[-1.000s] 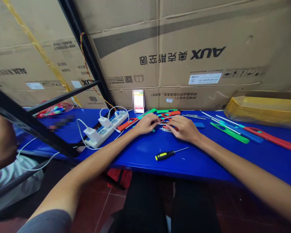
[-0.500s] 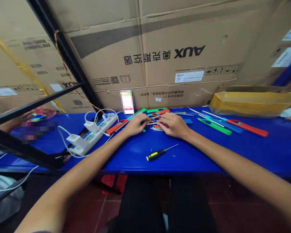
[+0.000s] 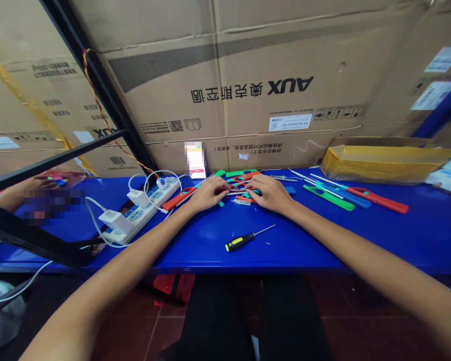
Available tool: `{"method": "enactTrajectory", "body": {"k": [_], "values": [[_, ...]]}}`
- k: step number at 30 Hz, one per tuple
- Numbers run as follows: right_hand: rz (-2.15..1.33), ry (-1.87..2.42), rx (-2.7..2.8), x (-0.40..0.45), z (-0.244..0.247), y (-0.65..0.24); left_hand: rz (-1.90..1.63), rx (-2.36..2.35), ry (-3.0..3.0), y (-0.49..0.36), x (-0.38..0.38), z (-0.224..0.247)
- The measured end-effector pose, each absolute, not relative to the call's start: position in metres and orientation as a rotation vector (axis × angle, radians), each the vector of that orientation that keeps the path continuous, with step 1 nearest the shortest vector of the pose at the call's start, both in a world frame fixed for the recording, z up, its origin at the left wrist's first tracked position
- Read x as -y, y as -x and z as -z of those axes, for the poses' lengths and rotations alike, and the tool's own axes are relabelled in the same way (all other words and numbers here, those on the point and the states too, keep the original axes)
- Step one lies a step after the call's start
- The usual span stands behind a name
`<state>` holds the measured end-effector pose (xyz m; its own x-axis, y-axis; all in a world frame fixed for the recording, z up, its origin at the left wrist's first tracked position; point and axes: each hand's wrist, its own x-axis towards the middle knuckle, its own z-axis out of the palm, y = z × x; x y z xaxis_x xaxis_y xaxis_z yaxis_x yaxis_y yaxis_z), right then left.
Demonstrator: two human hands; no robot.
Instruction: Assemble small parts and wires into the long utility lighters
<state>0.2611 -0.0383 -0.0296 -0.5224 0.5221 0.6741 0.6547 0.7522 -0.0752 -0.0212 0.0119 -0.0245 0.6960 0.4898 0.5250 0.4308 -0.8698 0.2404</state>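
1. We see our left hand (image 3: 207, 194) and right hand (image 3: 271, 194) side by side near the middle of the frame, both low over the blue counter (image 3: 195, 245).
2. The fingers (image 3: 221, 190) of both hands curl inward and meet over a small heap of lighter parts (image 3: 241, 201). They sit close on it, but we cannot tell whether they are clenched on any one piece or only touching.
3. The heap lies between our hands and mixes thin metal rods with red and teal plastic pieces.
4. Just above it lies a green lighter handle (image 3: 240, 173), and a red lighter handle (image 3: 178, 198) lies left of our left hand.
5. At the right of the frame, a green lighter (image 3: 328, 198), a blue lighter (image 3: 346, 196) and a red lighter (image 3: 378, 200) lie together, well apart from our hands.
6. Below our hands, a yellow-and-black screwdriver (image 3: 240, 242) lies with its shaft pointing right.
7. At the left, a white power strip (image 3: 137, 218) carries two white chargers (image 3: 137, 198).
8. Behind the counter, an AUX cardboard carton (image 3: 285, 85) fills the top of the frame.
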Motion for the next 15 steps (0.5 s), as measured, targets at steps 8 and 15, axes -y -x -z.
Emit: {"method": "enactTrajectory", "body": {"k": [8, 15], "values": [[0.257, 0.9, 2.26, 0.043, 0.025, -0.258, -0.954, -0.741, -2.81, 0.022, -0.011, 0.021], [0.26, 0.889, 2.285, 0.039, 0.031, -0.256, -0.937, -0.6, -2.837, 0.015, -0.002, 0.016]]}}
